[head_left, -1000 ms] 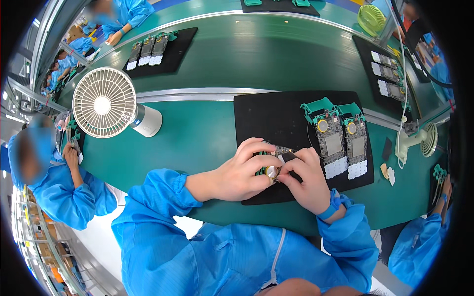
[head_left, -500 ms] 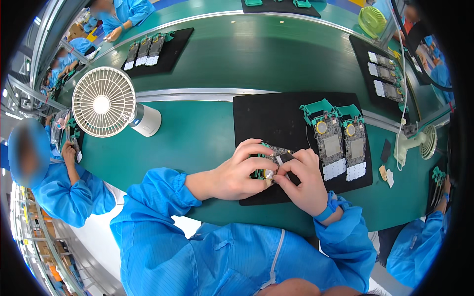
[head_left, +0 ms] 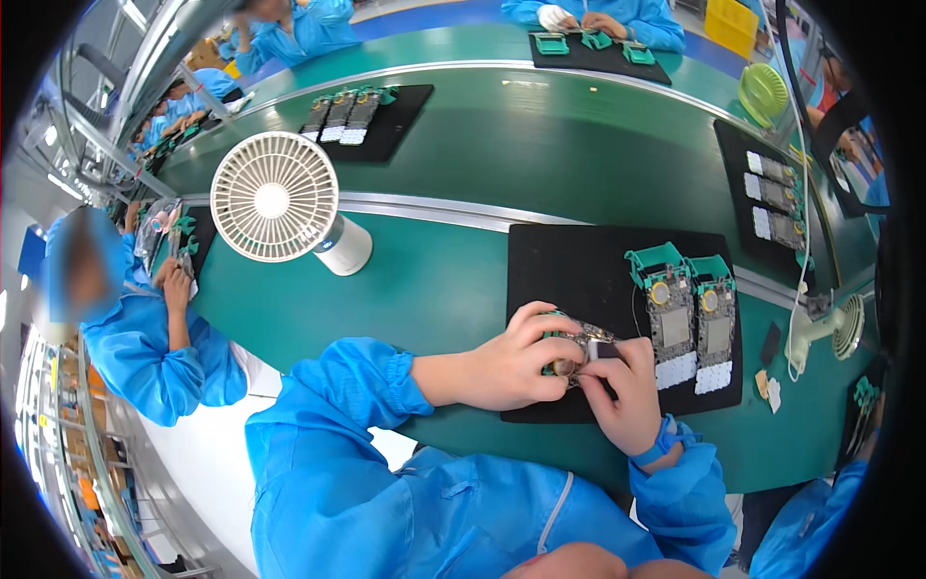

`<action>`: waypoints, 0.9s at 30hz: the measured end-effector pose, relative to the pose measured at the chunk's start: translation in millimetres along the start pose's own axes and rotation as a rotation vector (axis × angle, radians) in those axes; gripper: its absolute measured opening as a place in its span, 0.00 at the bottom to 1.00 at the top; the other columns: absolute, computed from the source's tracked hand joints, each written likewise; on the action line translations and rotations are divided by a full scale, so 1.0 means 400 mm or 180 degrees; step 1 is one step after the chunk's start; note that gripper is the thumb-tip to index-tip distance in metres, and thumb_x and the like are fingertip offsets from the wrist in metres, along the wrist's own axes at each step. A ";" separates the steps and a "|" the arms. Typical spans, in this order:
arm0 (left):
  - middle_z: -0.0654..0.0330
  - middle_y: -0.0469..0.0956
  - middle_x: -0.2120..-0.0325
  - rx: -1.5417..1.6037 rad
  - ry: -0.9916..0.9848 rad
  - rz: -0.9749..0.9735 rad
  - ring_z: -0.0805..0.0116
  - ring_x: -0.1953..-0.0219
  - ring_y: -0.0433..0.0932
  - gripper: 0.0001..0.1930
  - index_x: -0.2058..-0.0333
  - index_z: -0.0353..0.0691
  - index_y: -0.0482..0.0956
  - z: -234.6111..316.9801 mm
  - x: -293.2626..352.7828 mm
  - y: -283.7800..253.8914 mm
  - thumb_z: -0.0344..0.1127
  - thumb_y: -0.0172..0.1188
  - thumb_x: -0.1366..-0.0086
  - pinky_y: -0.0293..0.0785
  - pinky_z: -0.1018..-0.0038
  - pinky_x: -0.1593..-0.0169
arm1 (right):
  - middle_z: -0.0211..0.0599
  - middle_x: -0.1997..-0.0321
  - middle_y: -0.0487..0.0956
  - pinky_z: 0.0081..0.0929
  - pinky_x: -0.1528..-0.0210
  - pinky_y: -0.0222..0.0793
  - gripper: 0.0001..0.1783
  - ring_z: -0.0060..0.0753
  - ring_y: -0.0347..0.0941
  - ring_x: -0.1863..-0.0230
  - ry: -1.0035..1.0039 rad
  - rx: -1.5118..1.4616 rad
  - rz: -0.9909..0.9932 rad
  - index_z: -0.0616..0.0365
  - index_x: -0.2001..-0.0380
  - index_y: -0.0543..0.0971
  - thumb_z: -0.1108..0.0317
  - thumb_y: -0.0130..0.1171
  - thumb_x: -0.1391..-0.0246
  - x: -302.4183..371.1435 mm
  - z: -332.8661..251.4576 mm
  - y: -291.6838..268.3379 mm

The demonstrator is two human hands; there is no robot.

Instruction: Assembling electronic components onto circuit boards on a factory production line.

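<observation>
The left hand point(head_left: 521, 362), back upward, is clamped around a circuit board point(head_left: 588, 334), its fingers covering the board's left part. The right hand point(head_left: 622, 391) meets the board from the right, thumb and forefinger close together at its near side; whether they pinch a part cannot be told, as the contact point is obscured. The hands are close together, with a round metallic piece point(head_left: 564, 367) visible between them. A blue band point(head_left: 658, 444) encircles the right wrist.

The board is over the near part of a black mat point(head_left: 564, 265), which lies on the green tabletop point(head_left: 434, 280). Right of the hands, on the same mat, a left finished unit point(head_left: 672, 328) and a right finished unit point(head_left: 715, 333) lie side by side, each with a green frame at its far end and a white section at its near end. A white fan point(head_left: 275, 198) stands on the left; a paler fan point(head_left: 820, 336) is at the right.
</observation>
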State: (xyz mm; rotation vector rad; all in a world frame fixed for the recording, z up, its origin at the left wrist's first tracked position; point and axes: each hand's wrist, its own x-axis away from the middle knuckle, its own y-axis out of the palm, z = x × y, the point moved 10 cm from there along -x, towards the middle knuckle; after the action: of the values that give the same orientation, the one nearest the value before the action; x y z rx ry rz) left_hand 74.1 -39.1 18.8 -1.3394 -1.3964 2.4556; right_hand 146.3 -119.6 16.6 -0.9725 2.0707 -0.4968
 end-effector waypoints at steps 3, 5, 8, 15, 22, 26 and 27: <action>0.55 0.69 0.56 0.0014 -0.0084 0.0014 0.48 0.46 0.65 0.09 0.73 0.47 0.71 -0.004 -0.002 0.001 0.30 0.63 0.51 0.60 0.41 0.43 | 0.39 0.66 0.72 0.38 0.64 0.60 0.14 0.46 0.66 0.65 -0.0096 -0.0174 -0.0030 0.54 0.62 0.78 0.78 0.62 0.54 0.002 -0.018 -0.015; 0.55 0.70 0.57 0.0078 -0.0094 0.0040 0.48 0.46 0.65 0.08 0.74 0.46 0.72 -0.006 -0.003 -0.001 0.30 0.64 0.51 0.60 0.42 0.43 | 0.40 0.68 0.72 0.38 0.65 0.60 0.20 0.47 0.66 0.67 -0.0145 -0.0397 0.0014 0.57 0.57 0.75 0.80 0.60 0.56 0.006 -0.022 -0.014; 0.55 0.70 0.58 0.0080 -0.0131 -0.0005 0.49 0.46 0.66 0.08 0.75 0.45 0.73 -0.010 -0.004 -0.003 0.30 0.65 0.51 0.61 0.42 0.44 | 0.40 0.68 0.71 0.39 0.64 0.60 0.19 0.48 0.65 0.67 -0.0059 -0.0536 0.0026 0.58 0.59 0.73 0.78 0.62 0.58 0.012 -0.010 0.010; 0.56 0.70 0.58 0.0137 -0.0123 -0.0022 0.48 0.47 0.66 0.11 0.76 0.45 0.72 -0.012 0.001 -0.004 0.28 0.67 0.55 0.61 0.40 0.44 | 0.37 0.70 0.71 0.37 0.62 0.59 0.18 0.44 0.66 0.68 -0.0074 -0.0646 -0.0056 0.56 0.61 0.75 0.79 0.62 0.59 0.011 0.010 0.026; 0.56 0.70 0.58 0.0162 -0.0129 0.0017 0.49 0.47 0.66 0.11 0.76 0.45 0.71 -0.010 0.002 -0.002 0.28 0.67 0.55 0.61 0.39 0.44 | 0.35 0.71 0.71 0.35 0.62 0.58 0.17 0.40 0.67 0.69 -0.0152 -0.0654 -0.0087 0.56 0.62 0.75 0.80 0.61 0.60 0.010 0.007 0.026; 0.57 0.70 0.58 0.0161 -0.0125 0.0046 0.49 0.48 0.67 0.11 0.76 0.45 0.71 -0.010 0.002 -0.004 0.28 0.67 0.55 0.61 0.39 0.44 | 0.33 0.72 0.71 0.36 0.62 0.58 0.18 0.39 0.67 0.70 -0.0248 -0.0567 -0.0060 0.56 0.62 0.75 0.80 0.60 0.61 0.008 -0.003 0.025; 0.57 0.70 0.58 0.0164 -0.0115 0.0060 0.50 0.48 0.67 0.12 0.77 0.44 0.71 -0.009 0.002 -0.004 0.27 0.67 0.55 0.61 0.39 0.44 | 0.33 0.72 0.71 0.36 0.62 0.58 0.18 0.39 0.67 0.70 -0.0245 -0.0566 -0.0067 0.56 0.62 0.75 0.80 0.60 0.61 0.006 -0.005 0.025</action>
State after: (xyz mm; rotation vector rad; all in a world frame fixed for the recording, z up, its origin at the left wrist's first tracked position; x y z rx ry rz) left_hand 75.5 -35.1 18.6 -1.3105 -1.3241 2.5217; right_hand 139.0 -115.3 10.4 -1.1001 2.0631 -0.2844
